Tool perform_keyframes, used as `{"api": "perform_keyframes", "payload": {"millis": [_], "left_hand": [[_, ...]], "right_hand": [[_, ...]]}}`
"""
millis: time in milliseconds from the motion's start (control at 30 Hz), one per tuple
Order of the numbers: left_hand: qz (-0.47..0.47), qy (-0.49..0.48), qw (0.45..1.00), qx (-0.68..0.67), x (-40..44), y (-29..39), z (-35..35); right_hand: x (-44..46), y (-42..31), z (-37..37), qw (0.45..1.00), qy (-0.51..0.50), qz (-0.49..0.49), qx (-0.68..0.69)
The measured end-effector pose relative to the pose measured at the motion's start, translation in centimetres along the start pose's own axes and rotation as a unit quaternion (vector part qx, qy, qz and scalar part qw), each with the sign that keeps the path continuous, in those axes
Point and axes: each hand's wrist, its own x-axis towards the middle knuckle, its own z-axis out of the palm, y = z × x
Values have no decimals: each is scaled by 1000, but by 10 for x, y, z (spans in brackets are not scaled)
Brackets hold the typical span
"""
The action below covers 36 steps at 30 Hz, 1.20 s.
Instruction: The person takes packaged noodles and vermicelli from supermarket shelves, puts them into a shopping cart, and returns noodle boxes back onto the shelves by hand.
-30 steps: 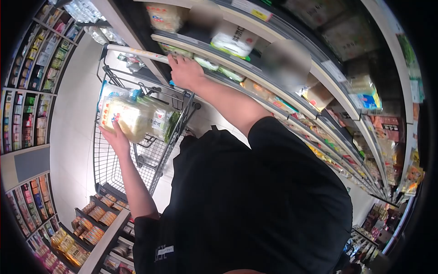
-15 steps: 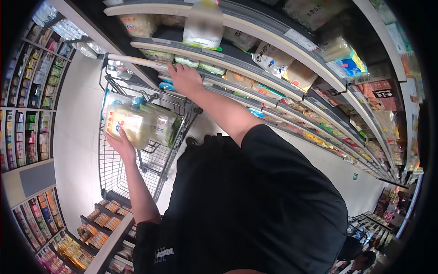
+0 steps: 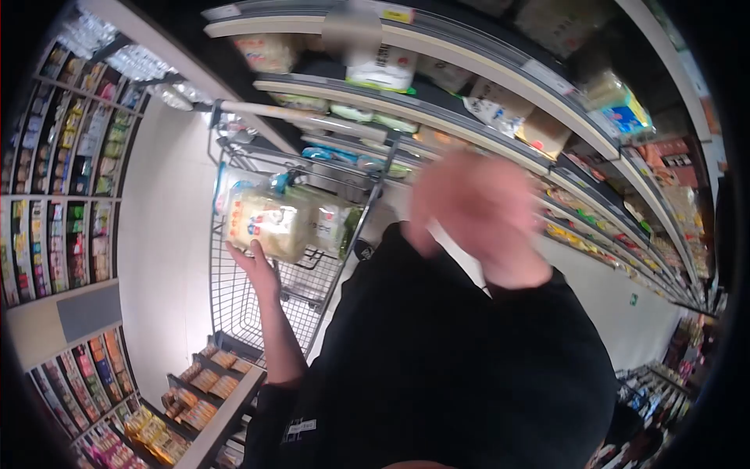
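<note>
Showing its print upward, long axis roughly crosswise, the pale bag [image 3: 268,224] over the cart [image 3: 244,314] meets the half-open left hand [image 3: 259,270], grip unclear; the right hand [image 3: 478,207] blurs, openness and hold unreadable

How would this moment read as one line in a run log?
left hand at clear bag's lower edge | right hand blurred, apart from cart handle | cart beside stocked shelves

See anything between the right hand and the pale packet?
Between the pale packet and right hand, the head view shows another packet and the cart's side.
</note>
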Motion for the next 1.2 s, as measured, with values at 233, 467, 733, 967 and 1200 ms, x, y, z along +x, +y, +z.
{"api": "perform_keyframes", "payload": {"millis": [233,467,733,967,1200], "left_hand": [[174,182,964,87,2,70,17],[360,58,931,35,35,162,113],[153,-246,957,7,151,191,267],[113,-327,938,4,216,200,337],[75,-366,925,71,206,225,339]], "right_hand": [[8,-90,38,922,-223,-143,283],[13,-111,11,907,-245,-130,316],[0,-140,-16,920,-233,-137,283],[-8,-132,-71,979,-161,-12,123],[43,82,-275,813,201,262,-479]]}}
